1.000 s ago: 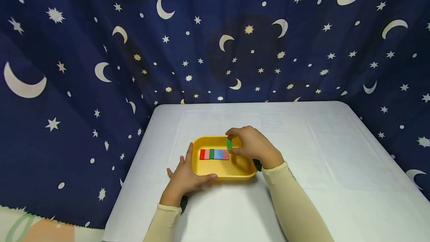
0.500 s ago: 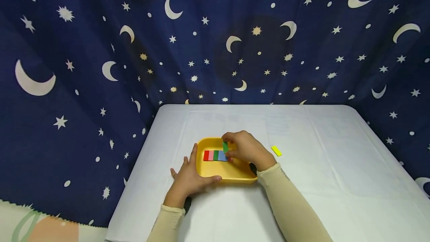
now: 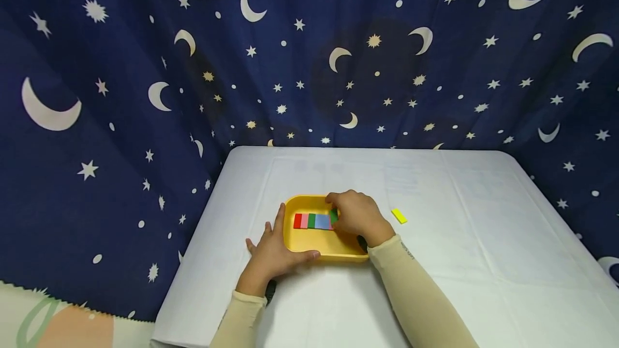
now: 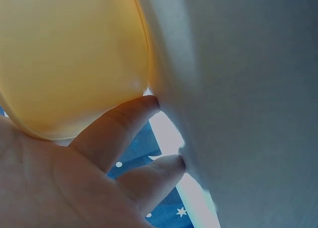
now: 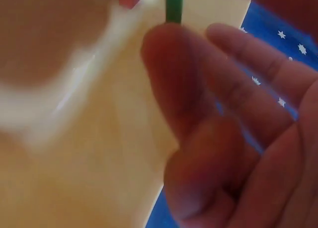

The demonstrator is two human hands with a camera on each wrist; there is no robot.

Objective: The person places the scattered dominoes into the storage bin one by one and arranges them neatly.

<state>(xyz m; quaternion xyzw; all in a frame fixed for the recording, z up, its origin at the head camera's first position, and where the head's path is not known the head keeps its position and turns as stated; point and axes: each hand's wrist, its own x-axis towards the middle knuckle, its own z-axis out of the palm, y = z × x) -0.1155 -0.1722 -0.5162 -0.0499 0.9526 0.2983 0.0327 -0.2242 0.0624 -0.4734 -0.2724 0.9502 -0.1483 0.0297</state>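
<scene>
In the head view a row of small flat tiles lies in a yellow tray (image 3: 311,241): a red tile (image 3: 297,221), a pink tile (image 3: 304,221), a green one, a blue stretch (image 3: 322,222) and a pink sliver at the right. My right hand (image 3: 360,215) pinches another green tile (image 3: 334,215) at that right end; the fingers partly hide it. The right wrist view shows this tile's thin edge at a fingertip. Around the tray's front left corner, my left hand (image 3: 271,254) rests with fingers spread straight, thumb along the front side.
A yellow tile (image 3: 398,216) lies on the white-covered table (image 3: 483,240), to the right of the tray. Behind the table hangs a dark blue curtain (image 3: 300,58) with moons and stars.
The pinched green tile moved left, then came down to the row's right end. The yellow tile has come into sight beside the right hand. The left hand keeps its place.
</scene>
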